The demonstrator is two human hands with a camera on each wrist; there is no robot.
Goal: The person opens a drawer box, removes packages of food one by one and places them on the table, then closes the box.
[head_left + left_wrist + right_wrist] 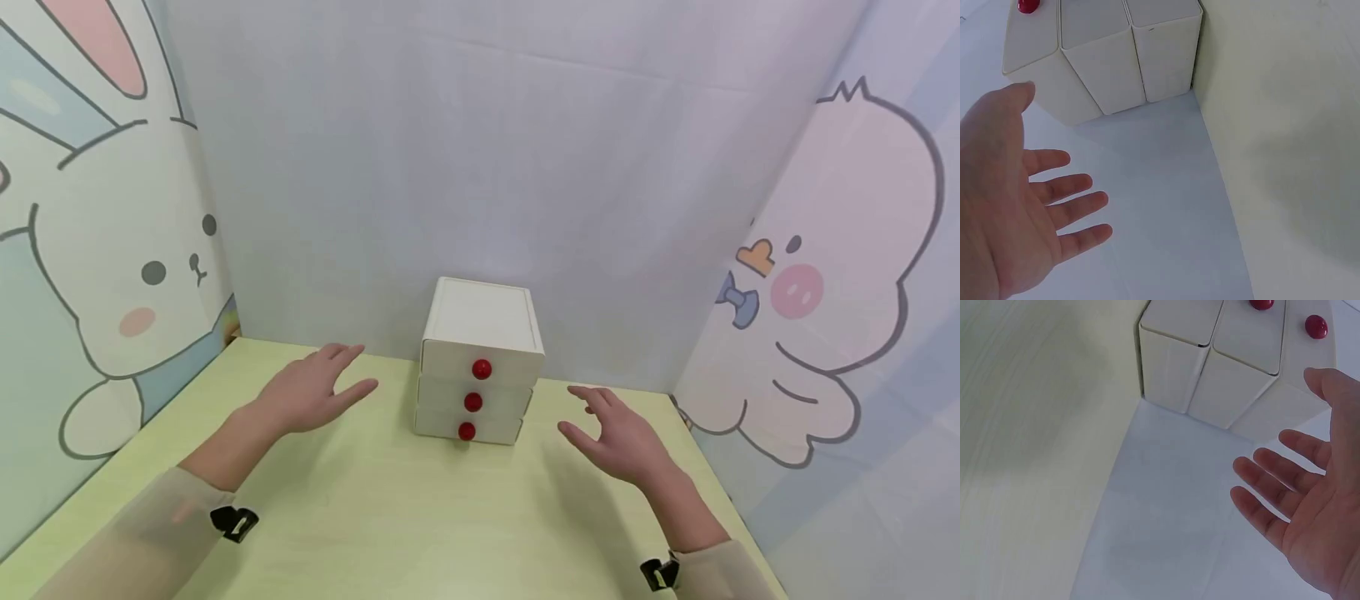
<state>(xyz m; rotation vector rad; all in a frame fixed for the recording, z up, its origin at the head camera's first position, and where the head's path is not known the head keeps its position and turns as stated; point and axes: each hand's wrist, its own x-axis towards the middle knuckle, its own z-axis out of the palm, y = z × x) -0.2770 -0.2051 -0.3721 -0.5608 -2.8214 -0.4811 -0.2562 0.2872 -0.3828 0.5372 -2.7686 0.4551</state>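
Observation:
A small white chest of drawers [483, 317] stands at the back of the table, its three drawers stacked and each fitted with a round red knob [482, 369]. To its left, my left hand [311, 387] hovers over the table with fingers spread and nothing in its grasp. On the other side my right hand [618, 433] is held in the air, fingers loosely extended and holding nothing. In the left wrist view the thumb of the left hand [1010, 200] overlaps the chest's edge [1041, 78]. The right wrist view has the right hand [1322, 500] beside the chest [1241, 394].
The pale yellow-green table [420, 525] runs back to a plain light curtain [480, 167]. Fabric side walls carry a cartoon rabbit [127, 250] on the left and a cartoon chick [847, 208] on the right. Black clips [235, 523] sit at both sleeve cuffs.

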